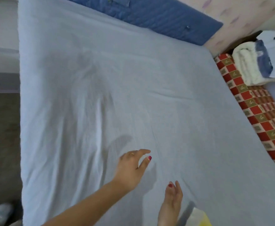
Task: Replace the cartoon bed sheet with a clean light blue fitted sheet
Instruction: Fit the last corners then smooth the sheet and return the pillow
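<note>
The light blue fitted sheet (117, 79) runs lengthwise away from both hands toward the headboard (158, 15); left hand (131, 167) reaches farther, right hand (173, 196) nearer; both spread, gripping nothing.

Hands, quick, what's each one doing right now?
Left hand: open, holding nothing, over the light blue fitted sheet.
Right hand: open, holding nothing.

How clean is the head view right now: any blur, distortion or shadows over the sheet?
Head view: soft all over; wide-angle bends the bed's edges; left hand and right hand cast grey shadows on the light blue sheet; no glare.
</note>
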